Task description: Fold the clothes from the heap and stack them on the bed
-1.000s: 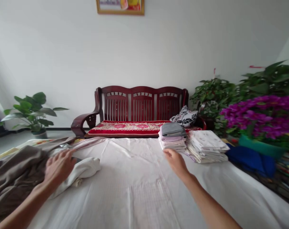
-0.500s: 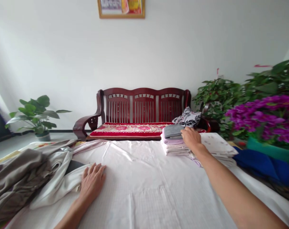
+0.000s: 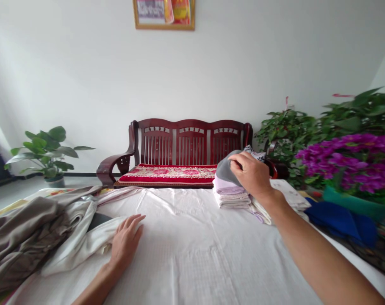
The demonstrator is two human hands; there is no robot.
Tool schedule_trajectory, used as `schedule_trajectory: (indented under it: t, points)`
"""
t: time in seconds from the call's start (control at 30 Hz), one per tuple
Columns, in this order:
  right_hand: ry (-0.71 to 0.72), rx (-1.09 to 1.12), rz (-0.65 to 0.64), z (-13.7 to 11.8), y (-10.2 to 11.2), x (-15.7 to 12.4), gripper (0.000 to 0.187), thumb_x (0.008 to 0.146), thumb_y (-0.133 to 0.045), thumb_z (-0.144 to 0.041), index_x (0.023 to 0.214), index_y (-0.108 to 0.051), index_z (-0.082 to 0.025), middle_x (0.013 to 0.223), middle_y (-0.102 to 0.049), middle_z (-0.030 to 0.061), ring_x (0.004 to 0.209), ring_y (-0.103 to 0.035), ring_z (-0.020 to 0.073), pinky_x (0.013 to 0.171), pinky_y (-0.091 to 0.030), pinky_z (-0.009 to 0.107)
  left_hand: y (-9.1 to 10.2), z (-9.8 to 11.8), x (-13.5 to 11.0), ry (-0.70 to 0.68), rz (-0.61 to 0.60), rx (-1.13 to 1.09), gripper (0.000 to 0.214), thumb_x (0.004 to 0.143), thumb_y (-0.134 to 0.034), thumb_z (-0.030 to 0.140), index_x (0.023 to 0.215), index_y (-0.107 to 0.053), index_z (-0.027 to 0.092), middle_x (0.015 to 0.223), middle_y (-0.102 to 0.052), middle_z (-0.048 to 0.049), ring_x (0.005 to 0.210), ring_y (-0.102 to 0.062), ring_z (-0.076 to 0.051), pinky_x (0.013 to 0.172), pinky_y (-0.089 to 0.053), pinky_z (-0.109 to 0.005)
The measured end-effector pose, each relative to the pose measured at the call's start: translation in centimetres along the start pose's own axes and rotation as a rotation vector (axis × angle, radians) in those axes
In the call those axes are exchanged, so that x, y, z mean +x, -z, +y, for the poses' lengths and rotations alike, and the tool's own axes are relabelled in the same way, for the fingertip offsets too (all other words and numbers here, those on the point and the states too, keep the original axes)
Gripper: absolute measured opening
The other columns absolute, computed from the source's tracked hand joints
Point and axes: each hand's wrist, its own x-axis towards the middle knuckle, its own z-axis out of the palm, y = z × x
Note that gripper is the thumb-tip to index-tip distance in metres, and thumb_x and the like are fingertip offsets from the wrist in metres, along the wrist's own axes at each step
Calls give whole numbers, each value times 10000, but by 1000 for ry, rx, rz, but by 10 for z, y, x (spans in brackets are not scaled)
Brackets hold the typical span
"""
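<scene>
My right hand (image 3: 252,173) is closed on a grey cloth (image 3: 224,168) at the top of a stack of folded fabric (image 3: 233,199). The pinched part stands up off the stack, and its far side is hidden behind my fingers. Lilac and pale folded pieces make up the layers below. Fingers outstretched, my left hand (image 3: 127,237) rests at the edge of a rumpled white garment (image 3: 84,250), over the white sheet (image 3: 186,245). Crumpled grey-brown clothing (image 3: 30,237) lies farther left.
Behind my right forearm sits another pale folded pile (image 3: 290,192). Blue cloth (image 3: 341,222) and purple flowers (image 3: 347,159) are at the right. Across from me stands a dark red wooden bench (image 3: 192,144), with a potted plant (image 3: 49,152) to its left.
My right hand has pulled the grey cloth upward, so it now rises from the stack instead of lying flat. My left hand has shifted slightly, fingers still stretched.
</scene>
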Motion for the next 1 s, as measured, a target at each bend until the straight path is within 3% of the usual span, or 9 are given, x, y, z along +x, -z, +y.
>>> schedule_trajectory:
  t: [0.13,0.2,0.3,0.37,0.47,0.63,0.83,0.9,1.0]
  points:
    - [99,71,-147,-45,15,1,194,943,-508,-217,950,-701,-236,928,-673,7,724,-604,140,592,-325,270,1,78,-5,63,-134,-669,325,879,-571,468,1034,-710,218,992,-746,-76,896,-711,-239,850,-551,-379]
    - [171,115,-246,-64,16,-4,207,979,-480,-240,982,-687,-233,939,-653,14,710,-597,134,595,-331,267,4,124,-5,144,-194,-942,407,869,-589,509,1110,-678,193,986,-739,-89,836,-716,-224,749,-568,-343]
    - [281,221,-390,-88,13,-15,211,1005,-463,-250,1013,-674,-232,980,-638,19,751,-607,127,616,-355,253,14,173,2,175,-204,-1065,503,820,-659,503,1206,-618,182,1051,-714,-92,817,-700,-202,675,-559,-298]
    - [331,297,-459,-100,8,-23,203,1008,-469,-241,997,-672,-228,997,-633,20,788,-616,125,624,-368,242,19,188,7,174,-202,-1034,458,807,-679,461,1166,-623,183,1065,-707,-81,814,-693,-189,668,-550,-278]
    - [329,360,-499,-109,-3,-34,191,1005,-485,-239,982,-675,-225,979,-633,15,777,-621,128,623,-377,244,20,190,12,156,-271,-965,282,848,-605,429,944,-655,168,868,-700,-40,738,-679,-175,614,-531,-254]
    - [220,496,-477,-108,-28,-47,153,986,-531,-248,998,-683,-243,960,-648,1,805,-636,133,702,-422,247,10,177,14,220,-320,-947,237,807,-589,387,705,-596,173,593,-599,9,571,-628,-148,508,-480,-216]
    - [-7,476,-402,-115,-17,-64,102,939,-582,-305,975,-645,-233,1000,-673,27,932,-635,171,762,-429,269,10,168,17,444,-287,-1206,308,701,-686,456,719,-584,166,570,-574,38,492,-561,-101,519,-476,-214]
    - [-64,446,-449,-120,-9,-73,159,898,-624,-387,927,-634,-231,946,-692,21,896,-637,183,733,-414,278,10,168,15,433,-248,-1221,344,698,-699,486,734,-601,158,576,-576,37,505,-552,-98,530,-466,-213]
    - [-130,450,-648,-124,-5,-85,146,866,-625,-385,847,-637,-240,822,-713,-13,756,-641,164,635,-361,259,10,168,12,353,-209,-1195,344,725,-688,489,742,-630,150,581,-575,37,526,-537,-97,546,-453,-215]
